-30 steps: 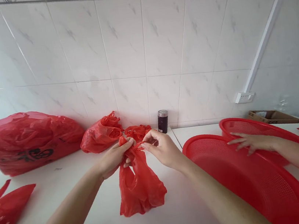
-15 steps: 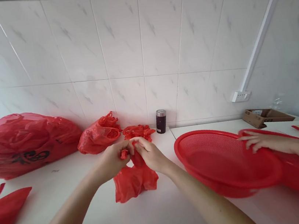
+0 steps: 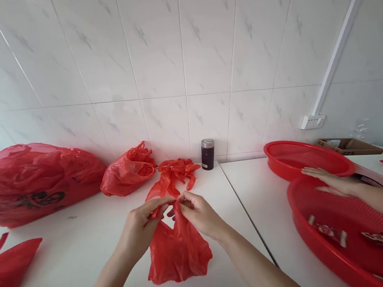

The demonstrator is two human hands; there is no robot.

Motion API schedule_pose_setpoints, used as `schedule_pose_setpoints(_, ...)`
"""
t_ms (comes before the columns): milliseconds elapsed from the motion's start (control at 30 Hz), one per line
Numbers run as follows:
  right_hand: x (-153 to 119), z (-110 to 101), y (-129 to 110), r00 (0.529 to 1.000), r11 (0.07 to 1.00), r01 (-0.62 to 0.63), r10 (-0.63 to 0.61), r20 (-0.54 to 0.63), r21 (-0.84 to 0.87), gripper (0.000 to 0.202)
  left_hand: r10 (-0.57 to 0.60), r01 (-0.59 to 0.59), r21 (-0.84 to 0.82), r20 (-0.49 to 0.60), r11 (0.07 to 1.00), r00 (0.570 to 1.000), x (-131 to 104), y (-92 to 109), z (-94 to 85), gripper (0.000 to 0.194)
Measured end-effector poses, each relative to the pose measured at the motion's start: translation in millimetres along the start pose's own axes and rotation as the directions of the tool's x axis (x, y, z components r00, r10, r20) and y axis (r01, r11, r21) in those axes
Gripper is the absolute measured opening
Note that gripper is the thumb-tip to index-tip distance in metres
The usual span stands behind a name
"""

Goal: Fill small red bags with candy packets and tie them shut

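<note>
Between my hands hangs a red plastic bag (image 3: 178, 254), its body low over the white table (image 3: 98, 270). My left hand (image 3: 144, 219) pinches the gathered upper part on one side. My right hand (image 3: 196, 211) is closed on the other side of the top, with the fingertips of both hands nearly meeting. What the bag holds, if anything, cannot be made out through the plastic. Just beyond my fingers lies a heap of crumpled red bags (image 3: 177, 170).
A large stuffed red bag (image 3: 40, 183), a smaller red bundle (image 3: 127, 170) and a dark tumbler (image 3: 208, 154) stand along the wall. Red plastic at left (image 3: 10, 273). At right are two red baskets (image 3: 297, 223), (image 3: 307, 158), with another person's hand (image 3: 336, 184) over them.
My hands and the bag have come lower and nearer. At right, one red basket has moved back toward the wall, showing the other with small items in it.
</note>
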State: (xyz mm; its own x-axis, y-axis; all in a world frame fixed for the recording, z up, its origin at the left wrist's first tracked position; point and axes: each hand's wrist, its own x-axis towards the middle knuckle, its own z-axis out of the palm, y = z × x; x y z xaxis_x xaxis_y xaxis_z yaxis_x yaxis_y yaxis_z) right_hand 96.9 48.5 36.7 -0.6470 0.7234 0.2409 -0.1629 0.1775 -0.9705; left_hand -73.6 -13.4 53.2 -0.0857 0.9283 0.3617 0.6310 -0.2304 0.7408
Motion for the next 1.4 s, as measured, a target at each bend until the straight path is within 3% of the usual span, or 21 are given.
schedule_pose_setpoints(67, -6.8, -8.7, 9.9, 0.993, 0.992, 0.014, -0.028, -0.111, -0.128, 0.021, -0.119, 0.117, -0.033, -0.059, 0.993, 0.991, -15.3, -21.8, -2.9, 0.027)
schedule_pose_setpoints(167, -17.2, -31.5, 38.3, 0.947, 0.967, -0.044, -0.04, -0.319, -0.252, 0.022, -0.244, 0.218, -0.145, -0.202, 0.965, 0.948, -48.1, -67.7, -2.6, 0.034)
schedule_pose_setpoints(267, -23.1, -48.5, 70.9, 0.895, 0.952, -0.15, 0.016, -0.446, -0.266, 0.024, -0.364, 0.311, -0.256, -0.194, 0.915, 0.911, -76.1, -99.3, 10.4, 0.039)
schedule_pose_setpoints(367, -20.8, -42.8, 90.0, 0.83, 0.894, -0.27, 0.027, -0.558, -0.357, 0.025, -0.39, 0.334, -0.266, -0.198, 0.904, 0.899, -78.7, -100.0, 33.1, 0.039)
schedule_pose_setpoints(467, -12.9, -18.2, 96.7, 0.786, 0.758, -0.408, 0.008, -0.618, -0.508, 0.028, -0.329, 0.304, -0.128, -0.294, 0.944, 0.897, -56.6, -88.5, 57.6, 0.04)
schedule_pose_setpoints(533, -7.8, -0.8, 102.1, 0.788, 0.655, -0.438, -0.051, -0.614, -0.616, 0.033, -0.306, 0.315, -0.017, -0.295, 0.949, 0.905, -38.5, -85.8, 72.4, 0.041)
schedule_pose_setpoints(633, -4.6, 10.0, 116.6, 0.839, 0.516, -0.394, -0.135, -0.527, -0.76, 0.032, -0.296, 0.32, 0.093, -0.206, 0.943, 0.933, -20.5, -92.3, 87.8, 0.037)
schedule_pose_setpoints(733, -6.0, -4.8, 131.5, 0.889, 0.459, -0.343, -0.123, -0.441, -0.82, 0.025, -0.294, 0.32, 0.153, -0.168, 0.935, 0.941, -14.1, -104.0, 89.7, 0.034)
schedule_pose_setpoints(900, -3.8, -47.6, 142.8, 0.922, 0.415, -0.297, -0.108, -0.371, -0.86, 0.019, -0.298, 0.325, 0.234, -0.144, 0.917, 0.944, -3.5, -119.2, 80.4, 0.041)
schedule_pose_setpoints(1000, 1.8, -59.0, 148.4, 0.919, 0.372, -0.318, -0.104, -0.38, -0.872, 0.016, -0.298, 0.322, 0.281, -0.126, 0.904, 0.946, 9.7, -123.6, 84.4, 0.044)
schedule_pose_setpoints(1200, 6.8, -59.9, 158.4, 0.895, 0.285, -0.386, -0.113, -0.431, -0.877, 0.022, -0.245, 0.256, 0.335, -0.078, 0.907, 0.966, 33.6, -129.1, 103.8, 0.045)
schedule_pose_setpoints(1400, 9.5, -62.3, 163.5, 0.865, 0.229, -0.455, -0.118, -0.488, -0.861, 0.017, -0.346, 0.358, 0.344, -0.096, 0.868, 0.933, 35.4, -143.9, 98.3, 0.036)
